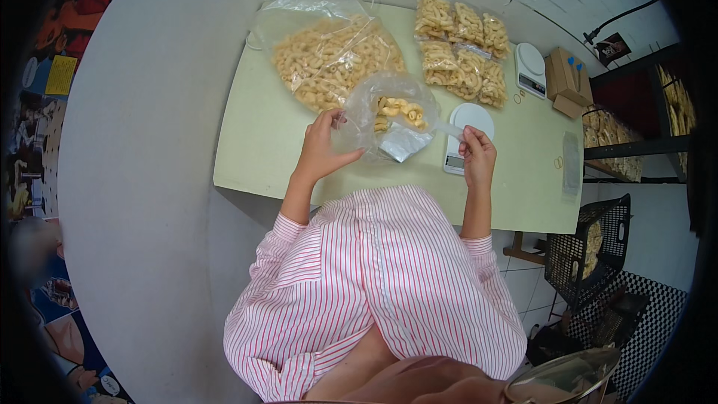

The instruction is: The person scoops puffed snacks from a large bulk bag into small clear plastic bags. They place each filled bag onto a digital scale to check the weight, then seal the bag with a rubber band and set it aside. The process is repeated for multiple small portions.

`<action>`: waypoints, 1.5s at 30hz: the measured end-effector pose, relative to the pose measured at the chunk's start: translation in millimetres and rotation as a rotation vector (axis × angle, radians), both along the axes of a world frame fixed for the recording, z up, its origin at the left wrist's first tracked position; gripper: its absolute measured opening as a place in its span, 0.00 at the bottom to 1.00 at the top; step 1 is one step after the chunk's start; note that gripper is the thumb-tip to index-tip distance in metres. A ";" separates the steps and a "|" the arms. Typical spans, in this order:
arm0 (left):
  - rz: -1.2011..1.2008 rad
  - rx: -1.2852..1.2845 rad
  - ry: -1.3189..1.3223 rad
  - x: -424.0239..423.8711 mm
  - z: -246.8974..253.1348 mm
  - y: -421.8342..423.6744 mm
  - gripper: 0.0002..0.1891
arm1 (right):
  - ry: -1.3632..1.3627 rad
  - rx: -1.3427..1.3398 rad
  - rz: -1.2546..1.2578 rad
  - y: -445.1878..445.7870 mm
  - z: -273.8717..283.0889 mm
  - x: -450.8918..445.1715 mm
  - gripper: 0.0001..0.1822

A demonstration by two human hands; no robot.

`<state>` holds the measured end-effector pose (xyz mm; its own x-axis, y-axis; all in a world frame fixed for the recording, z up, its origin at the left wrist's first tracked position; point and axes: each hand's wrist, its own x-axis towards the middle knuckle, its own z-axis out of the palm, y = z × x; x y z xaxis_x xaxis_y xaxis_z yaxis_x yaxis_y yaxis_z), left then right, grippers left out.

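An open translucent plastic bag [359,95] lies before me on the pale green table, its mouth facing up. Curled macaroni-shaped snack pieces [408,112] and a silvery patch [408,143] show in its opening. My left hand [325,143] holds its left side, thumb and fingers spread around the plastic. Between thumb and fingertips, my right hand [478,151] pinches a whitish strip [449,129] that reaches to the bag's right side; whether it is part of the bag I cannot tell. Under that strip sits a white digital kitchen scale [472,118], partly covered by my right hand.
A large clear bag of snack pieces [336,56] stands at the back left of the table [258,157]. Several filled packets [463,50] lie at the back. Rightward are a second scale [530,67], a cardboard box [569,78], rubber bands [558,163] and a black plastic crate [594,247].
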<state>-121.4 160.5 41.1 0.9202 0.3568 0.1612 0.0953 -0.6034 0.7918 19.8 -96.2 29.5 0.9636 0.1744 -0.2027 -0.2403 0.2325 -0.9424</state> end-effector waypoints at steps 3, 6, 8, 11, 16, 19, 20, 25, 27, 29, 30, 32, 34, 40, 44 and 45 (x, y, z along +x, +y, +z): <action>0.030 0.122 -0.005 3.5 4.8 -6.2 0.36 | -0.014 0.048 0.077 8.9 17.5 0.7 0.09; 0.038 0.187 -0.018 5.6 12.5 -10.8 0.36 | -0.060 0.013 0.198 19.8 30.1 0.8 0.08; 0.029 0.203 -0.042 7.6 15.5 -12.4 0.36 | -0.121 -0.067 0.273 27.7 35.3 0.5 0.07; -0.031 0.224 -0.025 9.6 20.5 -16.4 0.36 | -0.209 -0.194 0.332 44.8 57.8 -6.7 0.07; -0.063 0.216 -0.100 13.5 15.9 -26.5 0.36 | -0.668 -0.391 0.348 76.2 91.6 -27.4 0.05; -0.063 0.191 -0.116 13.2 16.6 -28.9 0.36 | -0.788 -0.411 0.247 78.5 100.0 -24.1 0.04; -0.063 0.180 -0.119 13.4 17.2 -29.0 0.36 | -0.797 -0.405 0.197 78.6 101.5 -22.5 0.04; -0.060 0.163 -0.127 13.1 14.2 -28.7 0.37 | -0.824 -0.351 0.173 74.8 109.7 -23.6 0.04; -0.040 0.073 -0.123 11.5 10.2 -26.3 0.36 | -0.721 -0.264 0.065 65.1 112.2 -16.9 0.04; -0.007 -0.082 -0.120 9.6 3.4 -19.2 0.35 | -0.587 -0.188 -0.013 53.1 116.6 -12.2 0.05; -0.004 -0.215 -0.185 8.5 -4.8 -11.7 0.33 | -0.570 -0.197 -0.043 45.1 114.7 -9.7 0.05; 0.009 -0.484 -0.315 0.8 -23.9 10.4 0.31 | -0.537 -0.216 -0.095 32.8 104.7 -6.0 0.06; 0.086 -0.702 -0.391 -12.4 -28.7 28.3 0.30 | -0.469 -0.262 -0.095 25.0 85.8 -7.5 0.06; 0.063 -0.959 -0.377 -24.8 -46.8 43.2 0.30 | -0.849 -0.599 0.087 40.5 8.1 -29.4 0.07; 0.106 -1.065 -0.277 -31.7 -68.5 47.0 0.30 | -1.277 -0.809 0.200 51.9 -20.0 -36.0 0.05; 0.081 -1.052 -0.208 -32.4 -69.9 47.2 0.29 | -1.284 -0.814 0.202 54.8 -25.8 -34.7 0.05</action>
